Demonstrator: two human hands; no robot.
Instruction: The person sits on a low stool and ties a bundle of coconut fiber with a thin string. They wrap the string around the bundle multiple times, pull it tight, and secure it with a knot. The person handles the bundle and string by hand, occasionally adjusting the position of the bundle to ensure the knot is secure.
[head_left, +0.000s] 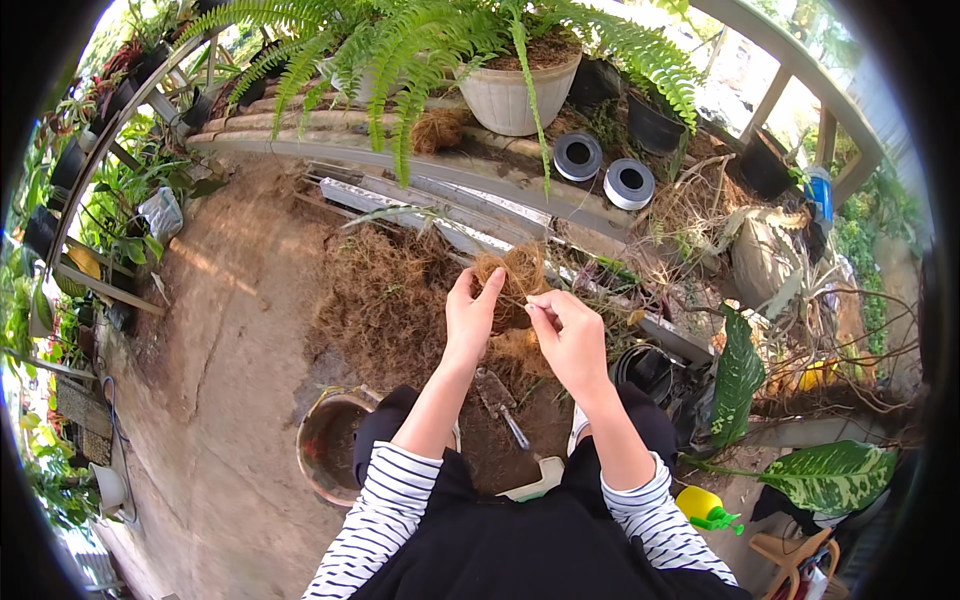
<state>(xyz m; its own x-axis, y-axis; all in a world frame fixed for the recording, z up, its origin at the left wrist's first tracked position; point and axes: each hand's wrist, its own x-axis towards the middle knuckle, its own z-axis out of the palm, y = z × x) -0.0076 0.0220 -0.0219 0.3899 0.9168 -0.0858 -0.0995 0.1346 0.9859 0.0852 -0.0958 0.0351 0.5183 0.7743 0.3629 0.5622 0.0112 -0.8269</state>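
Note:
My left hand (466, 319) holds a ball of brown coir fibre (520, 268) in front of me, thumb up against its near side. Right beside it, my right hand (574, 341) has thumb and forefinger pinched on what looks like a thin strand at the ball's near right edge. Beneath and left of the hands spreads a heap of loose coir fibre (382, 300) on the ground. A soil-covered hand trowel (496, 397) lies below my wrists, between my feet.
A round, dirty pot (309, 450) stands by my left knee. Behind the heap lie long metal channels (465, 229). Two tape-like rolls (630, 184) sit near a white fern pot (521, 94). At right are variegated leaves (829, 476), dry roots and a yellow spray bottle (699, 506).

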